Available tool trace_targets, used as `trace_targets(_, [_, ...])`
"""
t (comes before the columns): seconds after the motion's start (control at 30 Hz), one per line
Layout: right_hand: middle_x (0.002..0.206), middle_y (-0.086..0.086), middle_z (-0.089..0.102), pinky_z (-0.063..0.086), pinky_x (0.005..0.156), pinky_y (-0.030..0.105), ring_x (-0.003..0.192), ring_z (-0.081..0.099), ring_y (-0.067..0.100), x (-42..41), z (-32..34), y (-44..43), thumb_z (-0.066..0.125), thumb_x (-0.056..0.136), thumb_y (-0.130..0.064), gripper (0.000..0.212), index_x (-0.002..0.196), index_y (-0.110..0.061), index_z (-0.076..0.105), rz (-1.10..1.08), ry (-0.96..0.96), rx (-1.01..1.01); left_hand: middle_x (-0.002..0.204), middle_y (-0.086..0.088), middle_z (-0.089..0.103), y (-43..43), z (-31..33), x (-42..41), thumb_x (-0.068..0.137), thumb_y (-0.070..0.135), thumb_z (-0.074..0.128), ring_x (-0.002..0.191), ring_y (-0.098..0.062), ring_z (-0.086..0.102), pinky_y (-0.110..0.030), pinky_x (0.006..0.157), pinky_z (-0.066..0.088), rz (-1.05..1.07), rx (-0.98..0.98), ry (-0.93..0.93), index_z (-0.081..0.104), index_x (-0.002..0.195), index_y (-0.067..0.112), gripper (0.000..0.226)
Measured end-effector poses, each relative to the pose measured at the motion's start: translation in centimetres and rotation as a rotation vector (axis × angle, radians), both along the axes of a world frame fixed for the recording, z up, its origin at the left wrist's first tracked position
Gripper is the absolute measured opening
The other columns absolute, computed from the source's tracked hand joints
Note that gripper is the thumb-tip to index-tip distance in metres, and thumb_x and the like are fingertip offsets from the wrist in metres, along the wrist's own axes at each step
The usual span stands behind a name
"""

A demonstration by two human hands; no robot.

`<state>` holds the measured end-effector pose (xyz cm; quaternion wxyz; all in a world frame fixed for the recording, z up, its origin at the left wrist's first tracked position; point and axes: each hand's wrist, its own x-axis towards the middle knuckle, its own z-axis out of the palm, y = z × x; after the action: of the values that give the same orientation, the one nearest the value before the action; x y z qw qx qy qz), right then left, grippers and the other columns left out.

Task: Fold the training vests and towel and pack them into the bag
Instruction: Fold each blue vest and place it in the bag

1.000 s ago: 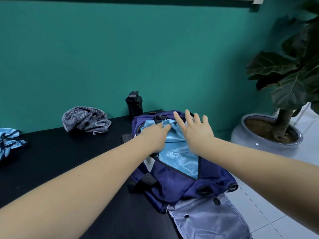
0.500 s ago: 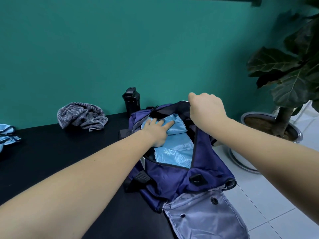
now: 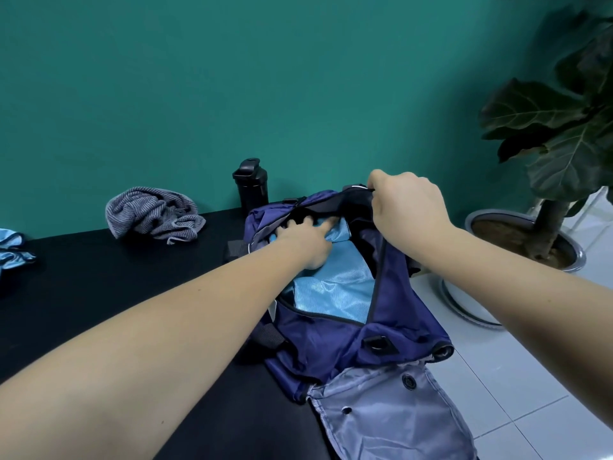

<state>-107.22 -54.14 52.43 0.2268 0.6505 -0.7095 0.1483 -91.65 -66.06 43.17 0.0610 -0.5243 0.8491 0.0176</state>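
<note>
Left hand pushes the vest deeper while the right holds the bag's mouth up.

The navy bag (image 3: 331, 346) lies at the right edge of the black table (image 3: 99, 277), its grey flap hanging over the near corner. The right hand (image 3: 408, 204), which lay flat on the cloth a second ago, now has its fingers curled round the bag's far rim and lifts it. The left hand (image 3: 306, 242) presses with straight fingers on the light blue vest (image 3: 335, 290) inside the bag, fingertips further under the rim than half a second ago. The grey towel (image 3: 152, 212) lies crumpled at the far edge, a black bottle (image 3: 250, 184) between it and the bag. A second vest (image 3: 11, 250) lies at the left edge.
</note>
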Motion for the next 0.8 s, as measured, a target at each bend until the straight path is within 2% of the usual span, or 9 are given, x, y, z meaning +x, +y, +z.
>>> trace_targets(0.1, [0.069, 0.006, 0.042, 0.03, 0.057, 0.038, 0.064, 0.045, 0.035, 0.4, 0.0, 0.3, 0.051, 0.095, -0.007, 0.013, 0.107, -0.01, 0.056, 0.013, 0.004, 0.019, 0.173, -0.013, 0.021, -0.5, 0.2, 0.3, 0.108, 0.057, 0.026, 0.151, -0.05, 0.03, -0.065, 0.122, 0.027, -0.008, 0.055, 0.008, 0.004, 0.165, 0.053, 0.062])
trace_targets(0.23, [0.077, 0.01, 0.053, 0.036, 0.06, 0.039, 0.069, 0.05, 0.038, 0.6, 0.2, 0.9, 0.052, 0.096, -0.014, 0.016, 0.11, -0.013, 0.058, 0.014, -0.02, 0.042, 0.17, -0.019, 0.027, -0.2, 1.9, 0.7, 0.108, 0.052, 0.03, 0.15, -0.046, 0.036, -0.056, 0.121, 0.034, -0.032, 0.085, 0.083, 0.011, 0.169, 0.037, 0.065])
trace_targets(0.3, [0.084, 0.011, 0.059, 0.039, 0.062, 0.04, 0.073, 0.053, 0.039, 0.6, 0.0, 1.4, 0.052, 0.094, -0.016, 0.019, 0.112, -0.014, 0.058, 0.011, -0.05, 0.05, 0.166, -0.02, 0.035, 1.5, 3.3, 1.5, 0.11, 0.042, 0.036, 0.144, -0.041, 0.044, -0.045, 0.113, 0.041, -0.07, 0.093, 0.126, 0.015, 0.17, 0.029, 0.064])
trace_targets(0.37, [0.091, 0.008, 0.063, 0.04, 0.062, 0.04, 0.08, 0.056, 0.039, 1.0, -0.5, 1.8, 0.053, 0.092, -0.018, 0.017, 0.109, -0.015, 0.058, 0.03, -0.078, 0.042, 0.159, -0.015, 0.047, 3.6, 4.6, 3.0, 0.108, 0.035, 0.044, 0.137, -0.035, 0.051, -0.039, 0.102, 0.045, -0.096, 0.076, 0.218, 0.027, 0.167, 0.028, 0.062])
trace_targets(0.5, [0.1, 0.007, 0.063, 0.045, 0.075, 0.045, 0.09, 0.057, 0.035, 3.8, -2.5, 2.8, 0.062, 0.093, -0.019, 0.024, 0.116, -0.013, 0.064, 0.148, -0.074, -0.049, 0.143, -0.002, 0.061, 7.4, 5.7, 8.8, 0.103, 0.034, 0.054, 0.121, -0.022, 0.061, -0.042, 0.102, 0.051, -0.09, -0.022, 0.392, 0.056, 0.15, 0.03, 0.047])
trace_targets(0.63, [0.108, 0.006, 0.064, 0.045, 0.084, 0.05, 0.101, 0.056, 0.035, 9.7, -5.2, 3.8, 0.066, 0.092, -0.025, 0.028, 0.117, -0.015, 0.065, 0.251, -0.103, -0.066, 0.122, 0.003, 0.067, 9.6, 5.5, 16.6, 0.099, 0.03, 0.059, 0.111, -0.021, 0.063, -0.039, 0.1, 0.049, -0.018, -0.129, 0.557, 0.066, 0.134, 0.03, 0.035])
trace_targets(0.73, [0.111, 0.003, 0.062, 0.043, 0.09, 0.048, 0.108, 0.055, 0.032, 14.9, -7.6, 4.7, 0.063, 0.093, -0.03, 0.027, 0.116, -0.017, 0.065, 0.348, -0.152, -0.027, 0.129, 0.005, 0.068, 10.8, 4.3, 22.7, 0.101, 0.032, 0.06, 0.12, -0.018, 0.062, -0.035, 0.102, 0.047, 0.098, -0.123, 0.561, 0.065, 0.136, 0.03, 0.035])
trace_targets(0.8, [0.118, 0.001, 0.062, 0.043, 0.096, 0.045, 0.115, 0.054, 0.029, 18.2, -9.2, 5.0, 0.061, 0.094, -0.032, 0.032, 0.123, -0.019, 0.064, 0.419, -0.187, 0.006, 0.133, 0.007, 0.066, 11.2, 3.1, 26.8, 0.102, 0.034, 0.061, 0.123, -0.016, 0.06, -0.033, 0.104, 0.046, 0.184, -0.088, 0.548, 0.064, 0.138, 0.03, 0.036])
